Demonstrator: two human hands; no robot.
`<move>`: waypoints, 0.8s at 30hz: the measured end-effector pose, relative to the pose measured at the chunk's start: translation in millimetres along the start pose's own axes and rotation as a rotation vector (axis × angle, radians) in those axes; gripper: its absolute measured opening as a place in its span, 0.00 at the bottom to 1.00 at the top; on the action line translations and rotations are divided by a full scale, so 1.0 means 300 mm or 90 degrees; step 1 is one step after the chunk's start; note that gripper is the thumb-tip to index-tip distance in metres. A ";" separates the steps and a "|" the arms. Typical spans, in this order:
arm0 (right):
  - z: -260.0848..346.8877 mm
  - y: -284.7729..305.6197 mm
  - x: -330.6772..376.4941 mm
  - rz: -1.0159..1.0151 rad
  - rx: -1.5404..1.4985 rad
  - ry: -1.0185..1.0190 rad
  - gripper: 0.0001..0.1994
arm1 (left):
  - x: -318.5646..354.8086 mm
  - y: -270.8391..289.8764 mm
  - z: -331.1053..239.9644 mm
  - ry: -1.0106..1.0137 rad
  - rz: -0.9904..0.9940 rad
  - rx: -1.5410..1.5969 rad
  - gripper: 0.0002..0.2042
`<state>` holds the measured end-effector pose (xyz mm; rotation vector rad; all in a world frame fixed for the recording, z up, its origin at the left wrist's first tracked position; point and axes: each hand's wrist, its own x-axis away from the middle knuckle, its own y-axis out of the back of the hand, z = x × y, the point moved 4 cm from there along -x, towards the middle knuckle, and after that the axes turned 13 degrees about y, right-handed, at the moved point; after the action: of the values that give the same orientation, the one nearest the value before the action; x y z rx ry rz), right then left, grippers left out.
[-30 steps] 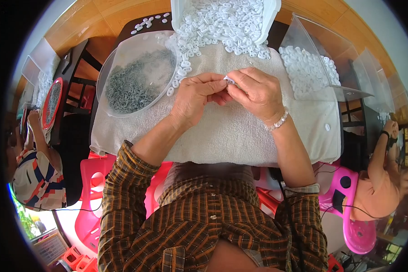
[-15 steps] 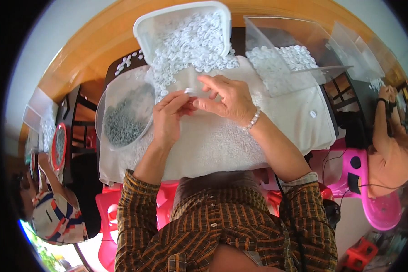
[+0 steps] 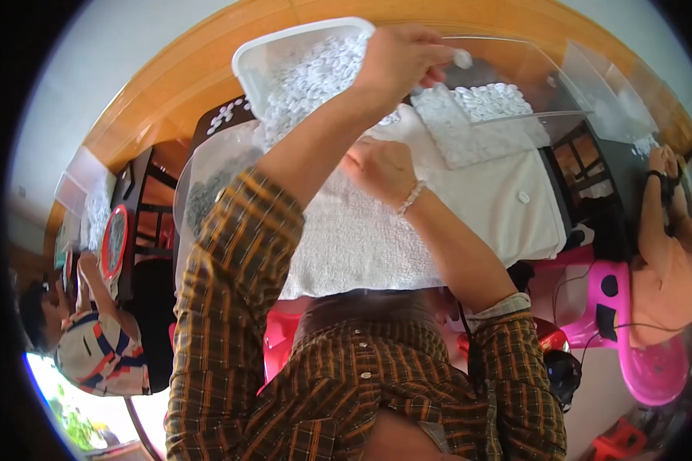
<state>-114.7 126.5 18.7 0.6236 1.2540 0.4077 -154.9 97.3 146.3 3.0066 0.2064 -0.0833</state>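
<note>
My left hand (image 3: 409, 61) is stretched across to the right, its fingertips pinched at a small white plastic disc (image 3: 462, 58). This hand hangs over the near left corner of a clear plastic bin (image 3: 550, 83), which holds many white discs (image 3: 494, 103). Below my left forearm, my right hand (image 3: 382, 167) is over the white towel (image 3: 361, 246); its fingers are partly hidden by that forearm, and whether they hold anything does not show. A white tub (image 3: 247, 67) tipped toward me spills loose white pieces (image 3: 315, 69) onto the towel.
A round clear tray of small grey parts (image 3: 207, 203) stands at the left, partly covered by my left sleeve. One stray white disc (image 3: 523, 197) lies on the towel's right side. People sit at tables on the left (image 3: 104, 346) and right (image 3: 665, 284).
My left hand has swung up and right, from beside my right hand to above the clear bin, carrying a white disc. The right hand has lowered slightly and turned inward.
</note>
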 end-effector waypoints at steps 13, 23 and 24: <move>-0.046 0.038 -0.001 0.088 0.091 -0.121 0.08 | 0.285 0.642 0.186 0.149 -0.220 -0.243 0.10; -0.042 0.018 0.008 0.114 0.090 -0.115 0.08 | 0.321 0.651 0.309 -0.070 -0.191 -0.710 0.06; -0.037 0.015 0.004 0.113 0.089 -0.111 0.08 | 0.306 0.657 0.325 -0.127 -0.186 -0.755 0.05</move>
<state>-124.8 133.0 18.5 0.8758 1.0700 0.4061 -41.1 -96.8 68.1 1.7642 0.4650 -0.1985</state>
